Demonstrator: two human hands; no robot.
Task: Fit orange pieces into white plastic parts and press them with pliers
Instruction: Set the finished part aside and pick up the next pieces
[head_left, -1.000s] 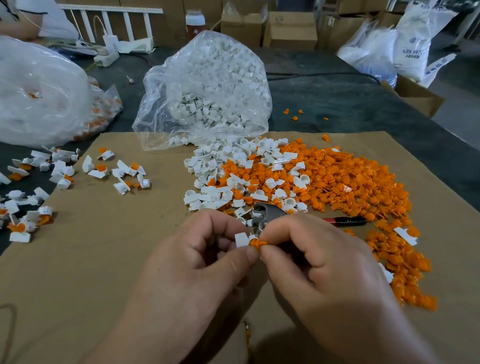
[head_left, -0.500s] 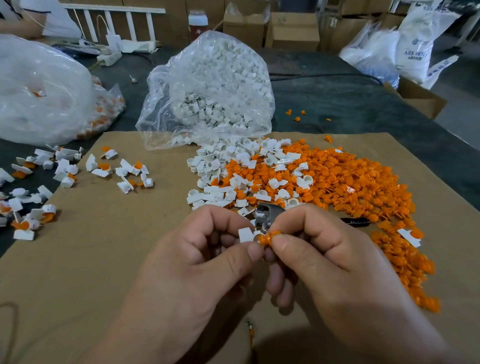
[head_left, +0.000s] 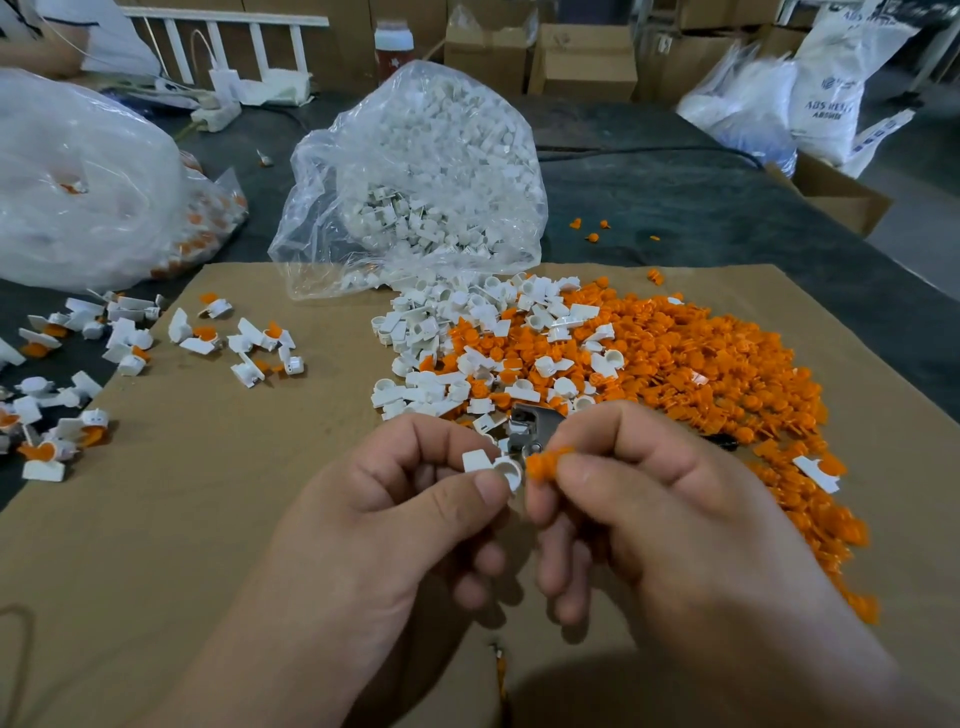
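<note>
The left hand has its grip pressed together on a white plastic part. Thumb and forefinger pinch the part's flat tab, and its round socket faces right. The right hand pinches an orange piece the same way, with the other fingers curled beneath. The orange piece sits just beside the socket and is not seated in it; I cannot tell whether the two touch.

Both hands hover above a brown cardboard sheet that covers the desk. Directly behind the fingertips lie the pliers. Their metal head shows between the hands, while the right hand hides most of the handle.

Beyond the pliers spreads a heap of orange pieces, with loose white parts mixed in along its left edge. To the left, small clusters of white parts with orange fitted in are scattered over the sheet's edge and the dark desk.

Farther back, a clear bag of white parts slumps open toward the heap. A bulkier cloudy bag stands at the far left. Cardboard boxes and white sacks line the background.
</note>
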